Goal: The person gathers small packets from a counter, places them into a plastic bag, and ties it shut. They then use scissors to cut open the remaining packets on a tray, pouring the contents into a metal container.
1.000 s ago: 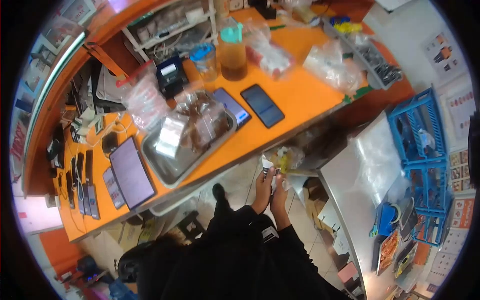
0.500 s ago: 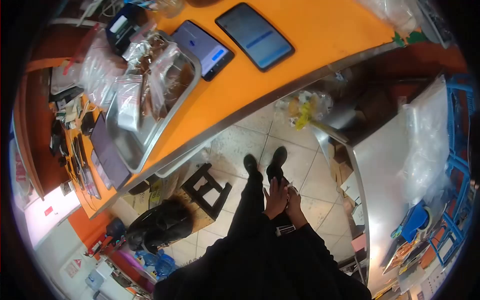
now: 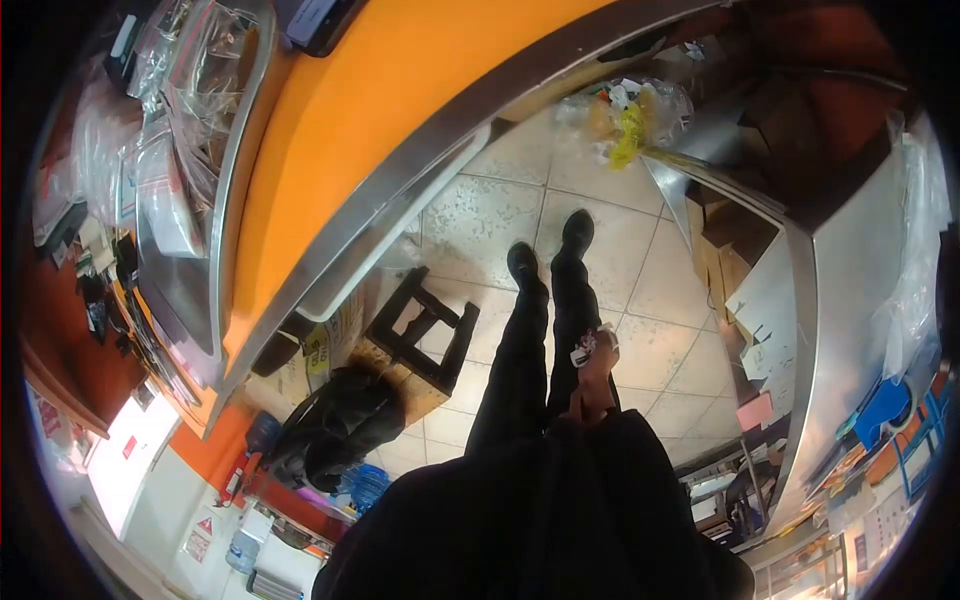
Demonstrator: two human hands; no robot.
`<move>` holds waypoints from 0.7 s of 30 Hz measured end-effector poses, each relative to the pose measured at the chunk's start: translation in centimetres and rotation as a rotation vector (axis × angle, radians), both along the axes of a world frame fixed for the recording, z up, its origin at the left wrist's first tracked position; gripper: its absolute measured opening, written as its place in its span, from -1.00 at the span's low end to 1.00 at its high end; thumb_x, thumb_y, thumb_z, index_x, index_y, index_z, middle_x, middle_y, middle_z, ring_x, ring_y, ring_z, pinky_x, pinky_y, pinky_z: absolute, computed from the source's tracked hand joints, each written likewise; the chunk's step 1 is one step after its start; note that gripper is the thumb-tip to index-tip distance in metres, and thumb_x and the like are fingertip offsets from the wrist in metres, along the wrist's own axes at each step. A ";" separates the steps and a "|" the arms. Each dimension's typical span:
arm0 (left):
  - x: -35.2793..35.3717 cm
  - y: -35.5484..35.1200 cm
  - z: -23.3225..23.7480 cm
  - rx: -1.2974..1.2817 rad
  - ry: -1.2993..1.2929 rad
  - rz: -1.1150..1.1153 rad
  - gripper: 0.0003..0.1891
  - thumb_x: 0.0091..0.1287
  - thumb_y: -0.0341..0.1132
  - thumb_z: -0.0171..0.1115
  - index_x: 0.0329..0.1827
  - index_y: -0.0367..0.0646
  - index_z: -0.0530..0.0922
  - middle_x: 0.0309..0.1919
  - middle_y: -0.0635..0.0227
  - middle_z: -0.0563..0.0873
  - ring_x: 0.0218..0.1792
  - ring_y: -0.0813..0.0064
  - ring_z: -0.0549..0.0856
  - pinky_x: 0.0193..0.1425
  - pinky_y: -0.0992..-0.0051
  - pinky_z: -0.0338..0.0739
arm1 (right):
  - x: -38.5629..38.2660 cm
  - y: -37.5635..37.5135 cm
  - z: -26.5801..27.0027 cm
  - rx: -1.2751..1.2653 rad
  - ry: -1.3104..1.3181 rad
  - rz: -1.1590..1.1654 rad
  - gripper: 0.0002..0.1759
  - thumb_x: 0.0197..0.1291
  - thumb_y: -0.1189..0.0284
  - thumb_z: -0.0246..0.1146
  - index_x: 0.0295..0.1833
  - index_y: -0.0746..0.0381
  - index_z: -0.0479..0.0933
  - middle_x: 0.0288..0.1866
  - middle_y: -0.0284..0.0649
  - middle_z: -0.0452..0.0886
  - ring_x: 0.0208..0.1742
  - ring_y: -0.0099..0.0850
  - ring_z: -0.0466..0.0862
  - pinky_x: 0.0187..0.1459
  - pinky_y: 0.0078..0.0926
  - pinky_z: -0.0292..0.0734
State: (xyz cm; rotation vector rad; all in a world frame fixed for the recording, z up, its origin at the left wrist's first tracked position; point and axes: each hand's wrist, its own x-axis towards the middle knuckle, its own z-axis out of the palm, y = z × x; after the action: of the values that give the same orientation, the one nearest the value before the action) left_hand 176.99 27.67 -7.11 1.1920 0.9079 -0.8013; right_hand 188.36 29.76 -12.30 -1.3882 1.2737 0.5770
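In front of my thighs, my right hand (image 3: 597, 378) is closed around a small crumpled whitish thing with dark and reddish marks (image 3: 584, 348). Its exact kind is too small to make out. Beside the right wrist shows a little patch of skin, perhaps part of my left hand (image 3: 575, 404), with its fingers hidden. Below the hands are my dark trousers and shoes on the tiled floor (image 3: 490, 215).
An orange counter (image 3: 400, 60) with a metal edge curves across the upper left. On it a metal tray (image 3: 228, 200) holds plastic bags, near a phone (image 3: 318, 22). A stool (image 3: 425, 335) bears a black bag (image 3: 340, 425). At right stands a metal-topped unit (image 3: 850, 260).
My view has shifted, so the counter and tray sit further left and higher. My hands were side by side; now the right one is raised with the crumpled thing, the left mostly hidden.
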 end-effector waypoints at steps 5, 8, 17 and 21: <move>4.3 8.8 -0.4 0.403 0.222 0.160 -0.69 0.23 -0.10 -0.13 -0.15 -0.15 0.31 -0.41 0.18 0.55 -0.40 0.32 0.56 -0.25 0.41 0.40 | 2.6 0.6 1.6 0.134 -0.195 0.177 -0.88 -0.07 0.44 0.07 -0.40 0.26 0.38 -0.56 -0.29 0.43 -0.58 -0.52 0.46 -0.54 -0.59 0.39; 8.7 12.6 -4.6 0.602 -0.114 0.542 -0.72 0.26 -0.19 -0.19 -0.15 -0.20 0.34 -0.39 0.05 0.52 -0.34 0.11 0.51 -0.33 0.30 0.38 | 2.0 0.9 -1.3 0.170 -0.257 0.647 -0.65 -0.15 0.45 0.20 -0.15 0.30 0.43 -0.35 -0.21 0.51 -0.29 -0.44 0.50 -0.25 -0.55 0.39; 16.4 13.5 -13.5 1.170 -0.638 -0.532 -0.70 0.26 -0.22 -0.24 -0.08 -0.20 0.34 -0.31 0.15 0.42 -0.28 0.31 0.41 -0.20 0.41 0.29 | 7.4 -0.6 -9.8 0.494 -0.242 0.477 -0.61 -0.19 0.41 0.23 -0.16 0.32 0.44 -0.29 -0.19 0.51 -0.28 -0.46 0.49 -0.22 -0.60 0.37; 22.1 16.7 -23.7 0.639 -0.136 0.457 -0.58 0.21 -0.18 -0.08 0.02 -0.31 0.22 -0.18 -0.12 0.40 -0.17 0.08 0.41 -0.11 0.24 0.27 | 12.3 -0.4 -11.6 0.302 -0.260 0.528 -0.61 -0.19 0.53 0.15 -0.12 0.31 0.38 -0.31 -0.24 0.49 -0.31 -0.44 0.49 -0.26 -0.53 0.42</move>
State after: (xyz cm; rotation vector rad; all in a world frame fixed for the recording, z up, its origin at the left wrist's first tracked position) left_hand 199.09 44.35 -30.84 1.4802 1.3102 -0.0466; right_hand 200.71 29.40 -23.94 -1.4840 0.5773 0.8727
